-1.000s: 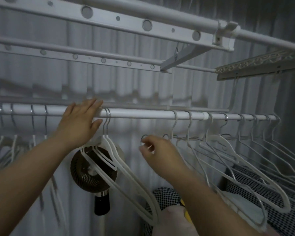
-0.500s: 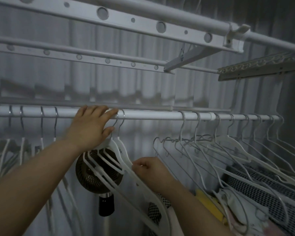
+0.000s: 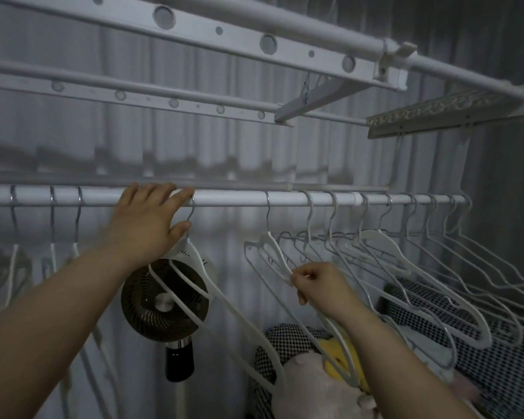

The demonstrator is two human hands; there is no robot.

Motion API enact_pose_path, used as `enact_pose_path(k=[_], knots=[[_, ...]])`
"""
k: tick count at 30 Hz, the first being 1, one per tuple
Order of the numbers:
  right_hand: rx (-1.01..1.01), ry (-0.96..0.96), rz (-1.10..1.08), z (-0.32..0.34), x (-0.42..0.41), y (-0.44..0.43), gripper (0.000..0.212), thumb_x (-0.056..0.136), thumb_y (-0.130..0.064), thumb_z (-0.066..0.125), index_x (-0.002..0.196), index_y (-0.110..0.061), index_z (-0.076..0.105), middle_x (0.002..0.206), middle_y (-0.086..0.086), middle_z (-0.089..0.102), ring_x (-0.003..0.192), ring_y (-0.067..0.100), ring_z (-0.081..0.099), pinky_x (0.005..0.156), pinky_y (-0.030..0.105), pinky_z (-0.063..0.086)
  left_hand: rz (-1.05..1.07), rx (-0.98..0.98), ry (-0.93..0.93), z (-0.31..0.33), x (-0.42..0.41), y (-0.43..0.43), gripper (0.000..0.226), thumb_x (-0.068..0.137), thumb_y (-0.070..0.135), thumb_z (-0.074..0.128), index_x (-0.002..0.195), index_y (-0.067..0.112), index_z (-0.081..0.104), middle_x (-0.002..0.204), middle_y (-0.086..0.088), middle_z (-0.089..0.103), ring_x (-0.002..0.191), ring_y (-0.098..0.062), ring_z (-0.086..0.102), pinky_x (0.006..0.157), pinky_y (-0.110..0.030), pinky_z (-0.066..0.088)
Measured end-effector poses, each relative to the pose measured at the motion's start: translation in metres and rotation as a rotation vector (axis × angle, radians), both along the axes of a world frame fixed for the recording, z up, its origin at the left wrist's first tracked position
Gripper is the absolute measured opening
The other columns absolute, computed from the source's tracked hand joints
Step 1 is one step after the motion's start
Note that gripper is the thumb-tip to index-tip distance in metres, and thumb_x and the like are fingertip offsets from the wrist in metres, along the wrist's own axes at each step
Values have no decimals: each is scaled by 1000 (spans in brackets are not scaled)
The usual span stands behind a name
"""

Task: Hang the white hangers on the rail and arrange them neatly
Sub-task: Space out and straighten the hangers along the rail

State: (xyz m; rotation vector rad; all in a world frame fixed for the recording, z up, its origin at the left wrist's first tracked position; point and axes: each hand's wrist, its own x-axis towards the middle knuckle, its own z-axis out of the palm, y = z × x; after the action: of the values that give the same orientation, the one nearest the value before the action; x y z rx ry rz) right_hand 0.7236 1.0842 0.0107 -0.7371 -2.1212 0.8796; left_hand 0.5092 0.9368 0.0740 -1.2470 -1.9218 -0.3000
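Note:
A white rail [image 3: 230, 198] runs across the view at mid height. My left hand [image 3: 147, 220] rests on it, fingers over the rail and thumb against the hook of a white hanger [image 3: 218, 297] hanging there. My right hand [image 3: 321, 287] is lower, pinching the shoulder of another white hanger [image 3: 270, 246] whose hook sits on the rail at mid right. Several more white hangers [image 3: 406, 255] crowd the rail to the right, and several others [image 3: 52, 237] hang at the far left.
A round dark fan [image 3: 164, 300] with a black base hangs behind the left hanger. Checked fabric [image 3: 496, 358], a yellow item [image 3: 339, 355] and a pale soft thing [image 3: 312, 388] lie below. A perforated white rack [image 3: 224, 37] spans overhead, against a grey curtain.
My right hand dropped from near the rail and moved right, taking hold of a hanger's shoulder. That hanger's hook now sits on the rail. My left hand stayed on the rail.

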Motion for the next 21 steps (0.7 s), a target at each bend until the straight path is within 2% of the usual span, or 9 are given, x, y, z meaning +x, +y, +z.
enact_pose_path(k=[3,8,10,13,15,17,19,20,21], knots=[[8,-8,-29,-1,3,7,35,88,-11,52,54,-18,55,28,-10,49,30,-3,44,37,4,32,-8,20,8,-1,-1,1,65,73,45,32,115,6,62,106,-21,66,94,-43,62,86,-57,43],[-24,9,-23,-2,11,15,37,89,-8,52,53,-18,56,28,-8,48,30,-2,44,41,4,35,-24,59,30,-3,0,4,64,73,45,32,114,6,62,106,-21,66,94,-42,62,87,-56,43],[-11,-10,-21,-2,14,16,39,89,-9,51,51,-19,55,28,-9,49,34,-1,46,53,7,42,-36,86,51,-4,-2,5,63,73,44,33,113,6,62,105,-21,66,93,-42,62,88,-51,41],[22,-50,-29,0,18,15,43,90,-11,51,47,-20,53,30,-8,50,48,6,55,80,24,48,-43,97,60,-5,-3,6,64,73,45,33,115,7,62,106,-21,66,94,-41,62,89,-47,36],[38,-47,-33,1,21,14,45,90,-11,51,46,-20,51,37,-7,52,72,23,67,76,18,49,-44,91,55,-5,-3,6,64,73,45,32,116,8,61,108,-21,65,96,-41,61,89,-50,36],[35,-52,-41,2,23,13,47,91,-11,51,45,-21,49,46,-1,54,89,24,67,65,3,40,-50,94,51,-4,-3,7,65,73,46,32,117,7,61,108,-21,65,97,-42,60,89,-51,36],[34,-63,-42,3,25,13,45,91,-12,52,47,-21,50,46,-3,54,70,4,67,63,9,40,-51,98,64,-5,-4,7,65,73,45,32,116,7,61,108,-21,65,97,-42,60,89,-52,38],[31,-71,-45,3,26,13,41,91,-13,52,51,-19,53,45,-4,53,51,-6,60,63,12,40,-50,97,73,-5,-3,8,64,73,45,33,116,7,61,107,-21,65,96,-42,61,89,-52,39],[16,-83,-47,3,27,13,34,91,-15,52,58,-15,58,46,-4,55,38,-7,52,58,11,41,-49,99,81,-6,-4,8,62,73,44,35,116,7,61,107,-22,65,96,-43,61,89,-52,38]])
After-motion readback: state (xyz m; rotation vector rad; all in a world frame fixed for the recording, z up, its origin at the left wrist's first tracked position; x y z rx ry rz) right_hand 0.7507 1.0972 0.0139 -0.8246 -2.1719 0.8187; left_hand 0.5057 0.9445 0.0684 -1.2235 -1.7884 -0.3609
